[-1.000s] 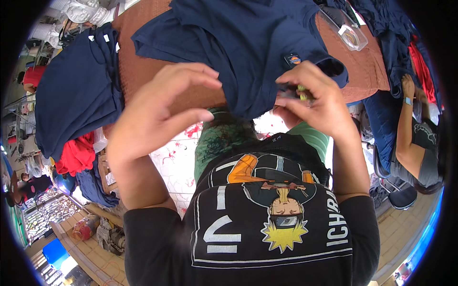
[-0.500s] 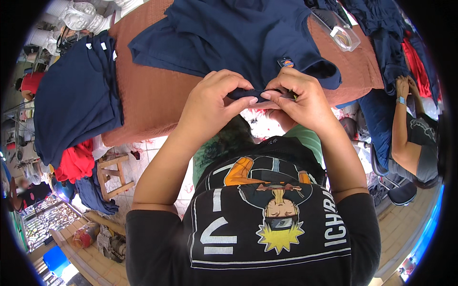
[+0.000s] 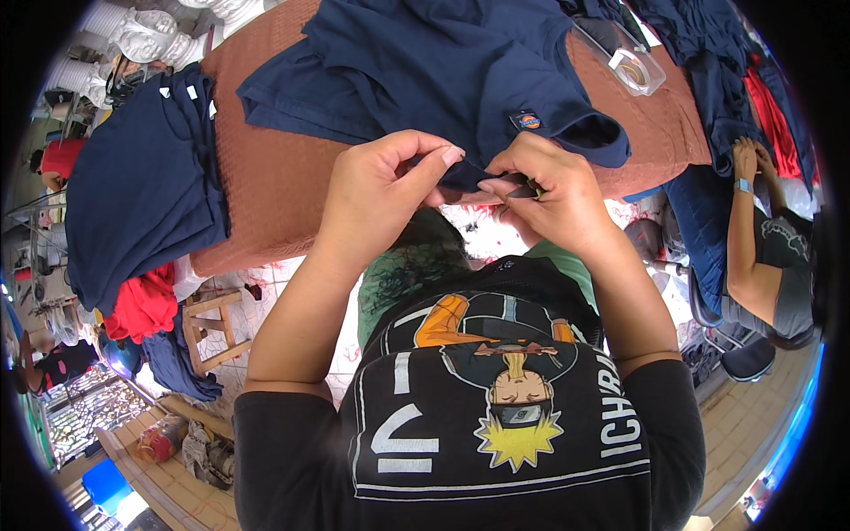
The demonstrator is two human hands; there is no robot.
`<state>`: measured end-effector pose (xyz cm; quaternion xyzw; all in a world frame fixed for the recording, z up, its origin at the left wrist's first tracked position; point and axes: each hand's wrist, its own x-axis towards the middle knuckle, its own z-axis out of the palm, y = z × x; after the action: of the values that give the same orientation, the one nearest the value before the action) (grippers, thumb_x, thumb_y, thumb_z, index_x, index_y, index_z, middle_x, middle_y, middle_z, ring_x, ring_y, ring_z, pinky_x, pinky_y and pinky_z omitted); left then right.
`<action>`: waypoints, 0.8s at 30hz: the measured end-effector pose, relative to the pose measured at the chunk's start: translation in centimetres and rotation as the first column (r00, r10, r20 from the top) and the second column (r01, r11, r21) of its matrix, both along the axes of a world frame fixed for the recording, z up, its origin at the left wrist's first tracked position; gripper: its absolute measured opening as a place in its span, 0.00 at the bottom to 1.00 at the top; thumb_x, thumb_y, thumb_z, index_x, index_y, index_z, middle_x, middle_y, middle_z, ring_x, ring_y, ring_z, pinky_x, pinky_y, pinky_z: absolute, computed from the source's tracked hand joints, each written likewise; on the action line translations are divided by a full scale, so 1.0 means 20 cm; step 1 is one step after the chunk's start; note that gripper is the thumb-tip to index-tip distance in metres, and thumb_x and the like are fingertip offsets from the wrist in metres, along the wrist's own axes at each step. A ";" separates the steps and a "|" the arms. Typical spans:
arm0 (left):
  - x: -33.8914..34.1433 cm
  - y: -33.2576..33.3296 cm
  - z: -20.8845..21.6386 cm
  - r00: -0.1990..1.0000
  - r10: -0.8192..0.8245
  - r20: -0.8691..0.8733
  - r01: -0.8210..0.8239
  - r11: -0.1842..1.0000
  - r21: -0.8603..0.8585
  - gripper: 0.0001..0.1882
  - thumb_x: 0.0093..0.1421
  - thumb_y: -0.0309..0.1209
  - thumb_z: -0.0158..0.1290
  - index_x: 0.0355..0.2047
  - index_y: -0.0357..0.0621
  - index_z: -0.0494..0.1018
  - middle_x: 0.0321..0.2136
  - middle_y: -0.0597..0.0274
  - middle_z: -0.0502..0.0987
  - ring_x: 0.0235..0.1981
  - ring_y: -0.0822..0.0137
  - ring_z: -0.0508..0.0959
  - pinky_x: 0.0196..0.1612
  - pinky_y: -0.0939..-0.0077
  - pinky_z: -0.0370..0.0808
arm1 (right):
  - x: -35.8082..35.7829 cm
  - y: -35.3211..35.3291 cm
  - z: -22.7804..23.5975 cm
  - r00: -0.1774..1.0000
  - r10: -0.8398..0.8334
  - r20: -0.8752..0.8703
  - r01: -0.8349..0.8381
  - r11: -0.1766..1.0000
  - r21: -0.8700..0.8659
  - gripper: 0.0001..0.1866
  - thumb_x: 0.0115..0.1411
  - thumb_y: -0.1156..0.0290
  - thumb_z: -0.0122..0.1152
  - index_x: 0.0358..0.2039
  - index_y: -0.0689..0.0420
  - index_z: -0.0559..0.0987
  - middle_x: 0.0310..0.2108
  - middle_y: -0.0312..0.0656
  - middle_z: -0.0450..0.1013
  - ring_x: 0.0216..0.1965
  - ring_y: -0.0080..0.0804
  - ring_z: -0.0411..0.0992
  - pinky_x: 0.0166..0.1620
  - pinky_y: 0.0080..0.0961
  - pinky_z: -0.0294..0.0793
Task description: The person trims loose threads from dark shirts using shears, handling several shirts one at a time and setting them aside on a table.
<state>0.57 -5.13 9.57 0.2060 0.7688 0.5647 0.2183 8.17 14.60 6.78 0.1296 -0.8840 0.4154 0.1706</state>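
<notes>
A navy blue garment (image 3: 443, 71) is spread over the near side of the table, with a small label patch (image 3: 524, 120) on it. Between my hands a dark edge of the garment (image 3: 462, 177) is stretched over the table's front edge. My left hand (image 3: 376, 190) is closed, its thumb and forefinger pinched together at the left end of this edge. With thumb and fingers my right hand (image 3: 560, 190) grips the edge's other end. A small dark tool with a yellowish part (image 3: 533, 186) shows in the right hand; its kind is mostly hidden.
The table has a brown cloth (image 3: 266, 186). Folded navy garments (image 3: 146, 190) hang over its left end, above red cloth (image 3: 142, 305) and a wooden stool (image 3: 212, 327). A clear plastic box (image 3: 636, 69) lies at the back right. A co-worker (image 3: 766, 265) handles dark garments at the right.
My left hand has shifted slightly left and its thumb has turned up, pulling away from the right thumb. More of the dark edge shows between the hands. My right hand stays nearly in place.
</notes>
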 end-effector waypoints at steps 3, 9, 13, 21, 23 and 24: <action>0.01 0.03 -0.02 0.997 -0.002 0.076 -0.008 0.992 0.123 0.10 0.65 0.33 0.53 0.39 0.38 0.76 0.28 0.68 0.78 0.22 0.82 0.76 0.24 0.91 0.69 | 0.01 0.00 0.01 0.998 0.022 0.053 -0.022 1.000 0.001 0.10 0.48 0.76 0.69 0.30 0.60 0.77 0.27 0.41 0.72 0.27 0.38 0.75 0.30 0.30 0.73; 0.03 0.04 -0.02 1.000 -0.002 -0.029 0.005 0.994 0.108 0.07 0.64 0.28 0.51 0.35 0.35 0.73 0.26 0.61 0.80 0.22 0.75 0.80 0.26 0.83 0.75 | 0.02 0.04 0.11 0.976 0.117 0.185 -0.101 0.990 -0.096 0.14 0.51 0.70 0.69 0.36 0.59 0.76 0.32 0.44 0.73 0.34 0.39 0.76 0.32 0.29 0.74; 0.03 0.04 -0.02 0.987 -0.033 -0.156 0.045 0.996 0.073 0.07 0.64 0.29 0.52 0.35 0.36 0.73 0.25 0.59 0.80 0.22 0.73 0.81 0.25 0.82 0.74 | 0.00 0.10 0.13 0.973 0.182 0.139 -0.168 0.980 -0.105 0.14 0.55 0.69 0.65 0.40 0.60 0.75 0.34 0.46 0.74 0.38 0.43 0.74 0.37 0.30 0.73; 0.03 0.05 -0.02 0.964 -0.077 -0.254 0.091 0.995 0.043 0.09 0.67 0.31 0.50 0.36 0.36 0.72 0.25 0.62 0.77 0.21 0.78 0.77 0.23 0.86 0.74 | -0.04 0.10 0.11 0.968 0.220 0.124 -0.207 0.973 -0.106 0.09 0.55 0.72 0.64 0.35 0.62 0.77 0.31 0.44 0.74 0.34 0.41 0.74 0.36 0.30 0.71; 0.03 0.05 -0.03 0.964 -0.076 -0.254 0.087 0.996 0.033 0.09 0.67 0.31 0.49 0.36 0.37 0.72 0.25 0.62 0.77 0.21 0.77 0.77 0.23 0.85 0.74 | -0.03 0.09 0.14 0.961 0.200 0.190 -0.180 0.976 -0.121 0.10 0.54 0.73 0.65 0.35 0.62 0.77 0.31 0.43 0.74 0.34 0.37 0.75 0.36 0.28 0.72; 0.03 0.05 -0.03 0.964 -0.076 -0.254 0.086 0.996 0.028 0.09 0.67 0.31 0.49 0.37 0.37 0.72 0.25 0.62 0.77 0.21 0.77 0.77 0.23 0.85 0.74 | -0.03 0.08 0.15 0.956 0.190 0.222 -0.165 0.978 -0.128 0.10 0.53 0.73 0.66 0.35 0.62 0.77 0.31 0.43 0.75 0.34 0.35 0.75 0.35 0.28 0.72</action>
<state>1.20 -4.12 9.04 0.3117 0.7701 0.5394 0.1373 7.55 16.23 9.78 0.1496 -0.8590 0.4885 0.0342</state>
